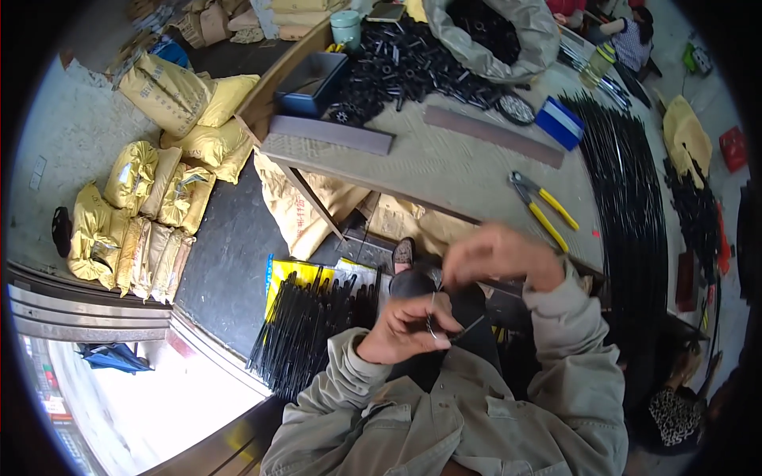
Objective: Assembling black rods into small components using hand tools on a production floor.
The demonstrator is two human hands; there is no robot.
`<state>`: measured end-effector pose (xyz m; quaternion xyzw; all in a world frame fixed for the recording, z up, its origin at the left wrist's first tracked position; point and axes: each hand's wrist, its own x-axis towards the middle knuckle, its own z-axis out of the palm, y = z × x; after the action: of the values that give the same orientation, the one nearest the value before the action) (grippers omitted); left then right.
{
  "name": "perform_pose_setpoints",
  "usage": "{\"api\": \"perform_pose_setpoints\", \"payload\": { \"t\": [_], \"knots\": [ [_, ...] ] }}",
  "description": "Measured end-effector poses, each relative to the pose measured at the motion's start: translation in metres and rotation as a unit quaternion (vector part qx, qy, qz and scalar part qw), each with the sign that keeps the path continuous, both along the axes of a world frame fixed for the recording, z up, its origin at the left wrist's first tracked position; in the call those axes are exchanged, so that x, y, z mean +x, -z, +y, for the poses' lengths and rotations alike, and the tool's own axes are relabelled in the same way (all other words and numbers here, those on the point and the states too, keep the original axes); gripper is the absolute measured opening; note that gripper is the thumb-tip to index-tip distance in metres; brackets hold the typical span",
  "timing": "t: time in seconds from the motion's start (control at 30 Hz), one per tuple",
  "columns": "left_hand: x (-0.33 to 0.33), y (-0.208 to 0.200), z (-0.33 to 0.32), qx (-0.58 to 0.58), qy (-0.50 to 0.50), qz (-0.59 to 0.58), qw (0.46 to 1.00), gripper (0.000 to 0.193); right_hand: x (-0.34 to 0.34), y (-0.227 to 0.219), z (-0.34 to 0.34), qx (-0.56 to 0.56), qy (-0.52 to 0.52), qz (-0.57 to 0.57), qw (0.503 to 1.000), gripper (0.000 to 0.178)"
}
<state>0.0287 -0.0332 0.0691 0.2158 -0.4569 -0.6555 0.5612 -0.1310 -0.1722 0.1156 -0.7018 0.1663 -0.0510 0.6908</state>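
My left hand (406, 329) is raised in front of my body, thumb and fingers pinched on a thin dark rod (474, 324) whose end sticks out to the right. Whether a second small piece is in that pinch is too small to make out. Above it and to the right, my right hand (500, 258) is smeared by motion beside the table's front edge, so its fingers cannot be read. Closest to the right hand on the table lie pliers (548, 214) with yellow handles. A bundle of black rods (313, 329) stands left of my left hand.
The table (468, 186) holds a heap of small black parts (405, 67), a blue tray (309, 87), a blue-and-white box (560, 123), a dish of small pieces (516, 109) and long black rods (631, 214). Yellow sacks (163, 95) are stacked at left. Other people (631, 40) sit at right.
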Motion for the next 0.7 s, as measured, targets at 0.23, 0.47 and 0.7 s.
{"api": "perform_pose_setpoints", "payload": {
  "t": [0.23,0.47,0.7],
  "knots": [
    [0.007,0.01,-0.017,-0.007,0.013,0.062,0.998,0.015,0.134,0.025,-0.202,-0.646,0.234,-0.074,0.723,0.01],
    [0.024,0.017,-0.019,0.019,0.008,0.077,0.997,0.018,0.185,0.032,-0.249,-0.791,0.079,0.063,0.603,0.012],
    [0.034,0.022,-0.023,0.021,0.021,0.094,0.995,0.02,0.176,0.03,-0.254,-0.808,0.138,0.098,0.564,0.01]
  ]
}}
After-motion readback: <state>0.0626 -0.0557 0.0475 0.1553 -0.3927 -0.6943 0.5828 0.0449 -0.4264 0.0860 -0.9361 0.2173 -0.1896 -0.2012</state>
